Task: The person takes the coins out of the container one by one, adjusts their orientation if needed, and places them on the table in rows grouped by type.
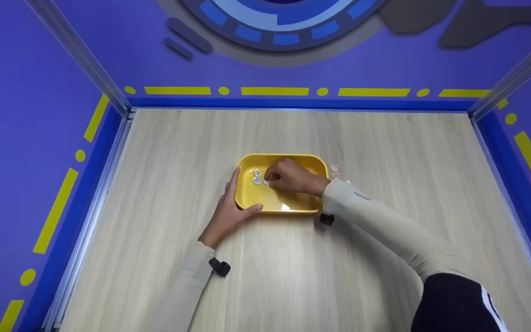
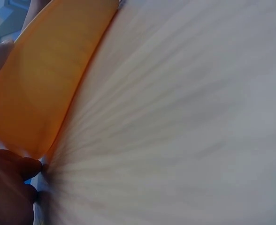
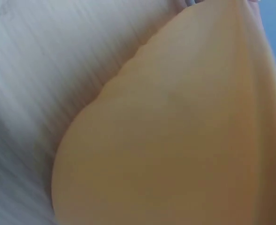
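A yellow rectangular container [image 1: 247, 198] sits on the table. My left hand [image 1: 229, 208] grips its near left corner, thumb over the front rim and fingers along the left side; the left wrist view shows the container's outer wall [image 2: 49, 79] beside that hand [image 2: 9, 187]. Inside, two silvery coins [image 1: 257, 180] lie one behind the other on the floor. Just right of them, my right hand [image 1: 291, 176] reaches in, its fingertips pinching another coin [image 1: 266, 182], partly hidden. The right wrist view holds mostly the container's outside wall [image 3: 161, 122], the hand largely hidden behind it.
A few more coins [image 1: 334, 168] lie on the table just right of the container, partly covered by the right sleeve [image 1: 385, 226]. Blue-purple panels [image 1: 274, 76] wall the wooden table [image 1: 178, 161] at the back and both sides.
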A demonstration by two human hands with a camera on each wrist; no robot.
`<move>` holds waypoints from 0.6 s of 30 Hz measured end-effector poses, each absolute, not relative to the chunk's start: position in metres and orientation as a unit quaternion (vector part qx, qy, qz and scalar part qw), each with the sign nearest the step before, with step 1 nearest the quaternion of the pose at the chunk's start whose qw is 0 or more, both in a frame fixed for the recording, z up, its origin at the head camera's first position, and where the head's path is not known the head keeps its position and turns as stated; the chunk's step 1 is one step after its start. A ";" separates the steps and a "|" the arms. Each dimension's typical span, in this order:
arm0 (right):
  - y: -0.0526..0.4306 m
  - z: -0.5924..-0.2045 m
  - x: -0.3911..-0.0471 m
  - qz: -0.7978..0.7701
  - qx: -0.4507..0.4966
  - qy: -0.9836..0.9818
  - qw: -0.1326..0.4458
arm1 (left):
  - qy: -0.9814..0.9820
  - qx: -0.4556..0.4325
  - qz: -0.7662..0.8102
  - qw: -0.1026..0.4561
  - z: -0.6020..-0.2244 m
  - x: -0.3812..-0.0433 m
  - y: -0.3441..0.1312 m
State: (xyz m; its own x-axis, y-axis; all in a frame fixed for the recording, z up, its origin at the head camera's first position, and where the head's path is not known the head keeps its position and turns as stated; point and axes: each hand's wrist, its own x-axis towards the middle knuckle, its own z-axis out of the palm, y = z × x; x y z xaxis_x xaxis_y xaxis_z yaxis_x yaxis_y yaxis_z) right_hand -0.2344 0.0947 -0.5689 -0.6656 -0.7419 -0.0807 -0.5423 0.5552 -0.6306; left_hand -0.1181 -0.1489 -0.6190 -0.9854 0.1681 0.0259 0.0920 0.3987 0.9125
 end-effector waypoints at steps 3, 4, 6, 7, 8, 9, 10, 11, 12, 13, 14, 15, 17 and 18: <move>0.092 -0.570 -0.234 -0.289 -0.366 0.870 0.158 | 0.836 0.078 0.542 0.035 -0.618 -0.119 -0.149; 0.091 -0.571 -0.234 -0.289 -0.364 0.871 0.155 | 0.837 0.078 0.541 0.035 -0.619 -0.119 -0.148; 0.090 -0.572 -0.233 -0.287 -0.361 0.874 0.152 | 0.838 0.077 0.539 0.036 -0.619 -0.118 -0.148; 0.089 -0.573 -0.232 -0.287 -0.357 0.876 0.152 | 0.838 0.076 0.539 0.037 -0.620 -0.118 -0.148; 0.089 -0.573 -0.232 -0.286 -0.355 0.877 0.152 | 0.838 0.076 0.538 0.037 -0.620 -0.118 -0.148; 0.088 -0.574 -0.231 -0.285 -0.353 0.878 0.151 | 0.838 0.076 0.539 0.037 -0.620 -0.118 -0.148; 0.088 -0.574 -0.231 -0.285 -0.351 0.879 0.150 | 0.838 0.076 0.539 0.038 -0.620 -0.118 -0.148; 0.087 -0.574 -0.230 -0.284 -0.350 0.880 0.149 | 0.838 0.076 0.539 0.038 -0.620 -0.118 -0.148; 0.088 -0.581 -0.232 -0.288 -0.358 0.877 0.140 | 0.837 0.078 0.540 0.038 -0.620 -0.118 -0.148; 0.088 -0.581 -0.232 -0.285 -0.361 0.877 0.136 | 0.836 0.079 0.541 0.038 -0.620 -0.118 -0.148; 0.087 -0.581 -0.232 -0.283 -0.365 0.877 0.132 | 0.836 0.081 0.542 0.037 -0.619 -0.118 -0.148; 0.087 -0.581 -0.231 -0.279 -0.369 0.877 0.129 | 0.835 0.082 0.543 0.036 -0.619 -0.118 -0.148; 0.087 -0.580 -0.231 -0.269 -0.377 0.877 0.125 | 0.835 0.084 0.543 0.035 -0.619 -0.119 -0.149; 0.087 -0.579 -0.230 -0.264 -0.380 0.878 0.124 | 0.835 0.084 0.543 0.035 -0.618 -0.119 -0.149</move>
